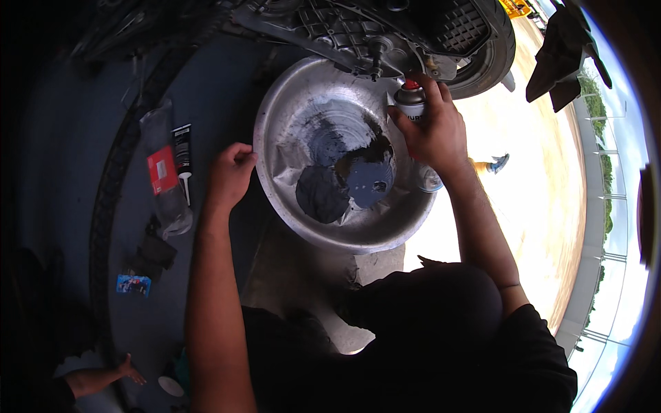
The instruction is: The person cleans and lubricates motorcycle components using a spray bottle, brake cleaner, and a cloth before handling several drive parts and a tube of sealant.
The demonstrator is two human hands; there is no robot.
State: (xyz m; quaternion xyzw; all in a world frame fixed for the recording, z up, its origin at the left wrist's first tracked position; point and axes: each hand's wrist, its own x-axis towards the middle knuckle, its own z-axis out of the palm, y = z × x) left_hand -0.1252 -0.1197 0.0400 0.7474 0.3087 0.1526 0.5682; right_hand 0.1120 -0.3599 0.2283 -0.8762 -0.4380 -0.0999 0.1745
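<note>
My right hand [437, 131] is wrapped round a spray can [411, 103] with a red top, held upright over the right edge of a wide metal basin [275, 196]. Close above the can is the underside of a motorcycle engine [344, 34], and a thin tube seems to rise from its nozzle. My left hand [234, 172] is closed at the basin's left rim, thumb and fingertips against it. Dark oily liquid [372, 182] pools in the basin, and a dark cloth-like lump [322, 194] lies in it.
A black wheel [492, 62] stands at the upper right. Left of the basin lie a black tube with a white nozzle [182, 151], a clear plastic bag with a red label [162, 172], dark rags [155, 248] and a blue packet [133, 285]. Another person's hand [129, 370] shows at lower left.
</note>
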